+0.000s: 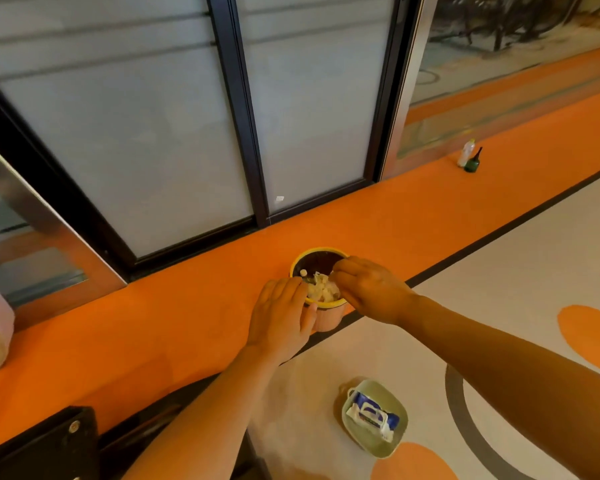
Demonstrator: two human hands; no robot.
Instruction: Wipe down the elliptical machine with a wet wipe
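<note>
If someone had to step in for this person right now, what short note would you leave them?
Left hand rests flat against the rim and side of the small bin on the floor.
Right hand reaches over the bin's mouth, fingers curled at crumpled wipes inside.
Wipe pack lies on a green tray nearby.
Whether the wiping is finished can't be told; the elliptical isn't clearly in view.

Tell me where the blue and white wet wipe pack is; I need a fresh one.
In the head view, the blue and white wet wipe pack lies on a pale green dish on the floor, lower right of centre, nearer than the yellow-rimmed bin.
</note>
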